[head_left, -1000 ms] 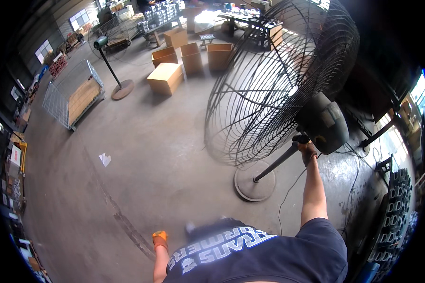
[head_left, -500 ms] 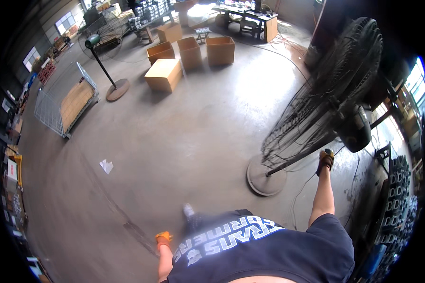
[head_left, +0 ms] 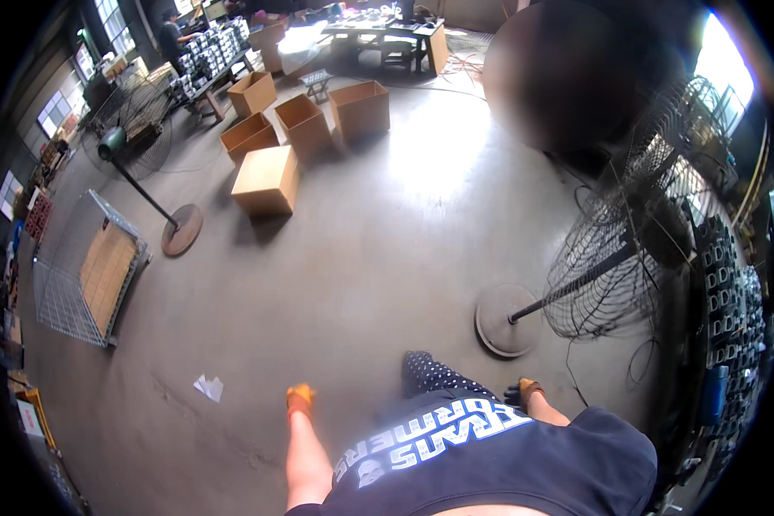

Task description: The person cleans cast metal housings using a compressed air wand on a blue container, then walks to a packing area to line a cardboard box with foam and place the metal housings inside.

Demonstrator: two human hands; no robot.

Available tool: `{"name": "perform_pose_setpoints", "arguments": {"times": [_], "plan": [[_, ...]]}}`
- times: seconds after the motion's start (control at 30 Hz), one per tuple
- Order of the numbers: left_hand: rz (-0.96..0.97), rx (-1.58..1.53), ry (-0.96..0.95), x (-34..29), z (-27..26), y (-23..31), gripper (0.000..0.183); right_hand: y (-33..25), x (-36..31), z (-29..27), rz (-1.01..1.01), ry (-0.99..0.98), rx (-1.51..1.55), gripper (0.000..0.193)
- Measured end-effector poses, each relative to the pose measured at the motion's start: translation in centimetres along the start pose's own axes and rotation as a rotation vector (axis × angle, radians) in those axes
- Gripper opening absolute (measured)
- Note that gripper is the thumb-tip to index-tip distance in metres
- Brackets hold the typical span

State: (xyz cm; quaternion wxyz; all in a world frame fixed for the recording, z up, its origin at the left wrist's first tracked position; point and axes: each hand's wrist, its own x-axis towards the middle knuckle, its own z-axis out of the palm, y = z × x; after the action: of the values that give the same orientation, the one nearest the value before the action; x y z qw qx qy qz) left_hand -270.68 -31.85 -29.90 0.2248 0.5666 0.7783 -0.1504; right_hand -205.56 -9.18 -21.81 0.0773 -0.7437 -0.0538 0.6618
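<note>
While beside pedestal fan (head_left: 611, 258): gloved right hand (head_left: 521, 393) (empty).

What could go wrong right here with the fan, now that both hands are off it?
1. The pedestal fan leans on its pole over the round base, and neither the right hand nor the left hand holds it, so it may tip.
2. A loose cord lies curled on the floor by the base, a likely trip hazard.
</note>
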Motion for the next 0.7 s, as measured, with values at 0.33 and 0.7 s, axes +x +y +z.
{"name": "perform_pose_setpoints", "arguments": {"times": [0.33, 0.7], "plan": [[0.282, -1.645, 0.88, 23.0, -56.2, 13.0, 0.032, -37.1, -12.0, 43.4, -0.347, -0.51, 0.05, 0.056], [-0.235, -2.574, -0.196, 52.5, -61.8, 14.2, 0.057, -67.1, -33.3, 65.4, -2.37, 0.332, -0.639, 0.036]]}}
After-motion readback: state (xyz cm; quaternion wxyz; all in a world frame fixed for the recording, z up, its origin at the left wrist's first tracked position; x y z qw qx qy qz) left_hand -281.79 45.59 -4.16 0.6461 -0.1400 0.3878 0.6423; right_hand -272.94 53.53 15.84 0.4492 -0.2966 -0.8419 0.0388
